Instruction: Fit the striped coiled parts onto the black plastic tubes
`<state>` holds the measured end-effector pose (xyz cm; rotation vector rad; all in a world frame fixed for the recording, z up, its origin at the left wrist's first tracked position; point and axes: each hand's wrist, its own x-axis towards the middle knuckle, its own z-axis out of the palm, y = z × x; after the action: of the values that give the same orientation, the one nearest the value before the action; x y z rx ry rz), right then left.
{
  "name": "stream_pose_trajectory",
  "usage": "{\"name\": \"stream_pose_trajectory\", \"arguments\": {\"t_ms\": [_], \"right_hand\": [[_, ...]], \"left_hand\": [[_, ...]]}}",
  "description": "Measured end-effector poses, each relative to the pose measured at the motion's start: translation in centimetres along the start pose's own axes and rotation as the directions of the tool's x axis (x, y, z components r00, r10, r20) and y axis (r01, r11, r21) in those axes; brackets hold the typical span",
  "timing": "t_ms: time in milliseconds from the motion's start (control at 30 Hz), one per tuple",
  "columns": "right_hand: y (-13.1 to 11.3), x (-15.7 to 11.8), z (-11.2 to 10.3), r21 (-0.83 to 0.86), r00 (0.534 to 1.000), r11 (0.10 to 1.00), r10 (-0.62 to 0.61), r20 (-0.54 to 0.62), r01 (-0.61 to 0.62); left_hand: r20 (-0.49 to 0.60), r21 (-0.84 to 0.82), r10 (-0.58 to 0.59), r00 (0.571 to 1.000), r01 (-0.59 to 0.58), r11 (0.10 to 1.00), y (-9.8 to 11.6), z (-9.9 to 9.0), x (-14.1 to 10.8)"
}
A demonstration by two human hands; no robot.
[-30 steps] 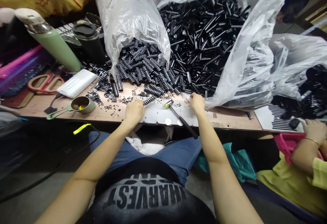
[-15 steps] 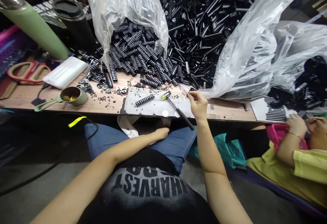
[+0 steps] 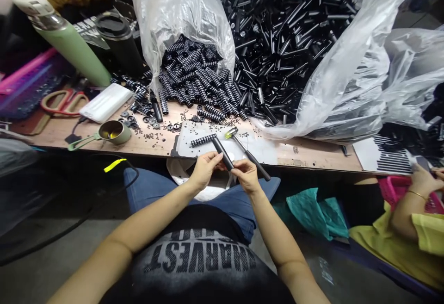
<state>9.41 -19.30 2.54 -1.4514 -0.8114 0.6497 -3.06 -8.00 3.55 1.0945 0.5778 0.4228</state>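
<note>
A smooth black tube is held tilted over the table's front edge. My left hand grips its side with fingers closed, and my right hand pinches its lower end. Just behind, a hammer with a yellow-green face lies across the white pad, its black handle sticking out past the edge. One checkered black-and-white roller rests on the pad, to the left of the tube's upper end. Small dark bits are scattered around the pad.
Behind are piled checkered rollers in a plastic bag and heaped black tubes. Left are a green cup, white box, scissors and green bottle. At right, another person's hand is near dark strips.
My left hand has risen from my lap onto the black tube. My right hand has moved left and down from the pad's right side. The tube is now between both hands.
</note>
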Motion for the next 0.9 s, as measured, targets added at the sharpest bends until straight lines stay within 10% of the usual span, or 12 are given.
{"name": "stream_pose_trajectory", "arguments": {"t_ms": [133, 333, 467, 600, 733, 900], "right_hand": [[-1.7, -0.5, -0.4, -0.281, 0.966, 0.946, -0.095, 0.24, 0.163], [-3.8, 0.3, -0.6, -0.541, 0.769, 0.694, -0.028, 0.639, 0.475], [-2.6, 2.1, 0.3, -0.597, 0.822, 0.687, -0.002, 0.569, 0.415], [0.1, 4.9, -0.3, -0.741, 0.935, 0.618, 0.027, 0.354, 0.263], [1.6, 6.9, -2.0, -0.844, 0.98, 0.515, 0.032, 0.194, 0.15], [0.5, 7.4, -3.1, -0.879, 0.936, 0.438, 0.191, 0.295, 0.188]], "left_hand": [[0.003, 0.265, -0.043, 0.999, 0.041, 0.963, 0.9, 0.1, -0.7], [0.225, 0.519, -0.167, 0.96, 0.027, 0.854, 0.6, -0.5, -0.9], [0.102, 0.741, 0.105, 0.989, -0.146, 0.655, 1.4, -2.4, -0.2], [-0.117, 0.939, 0.461, 0.88, -0.053, 0.339, 1.4, -6.4, 1.5], [-0.134, 0.831, 0.57, 0.811, -0.221, 0.511, 0.9, -8.7, 3.4], [-0.293, 0.482, 0.549, 0.783, -0.376, 0.792, 1.2, -7.0, 5.7]]}}
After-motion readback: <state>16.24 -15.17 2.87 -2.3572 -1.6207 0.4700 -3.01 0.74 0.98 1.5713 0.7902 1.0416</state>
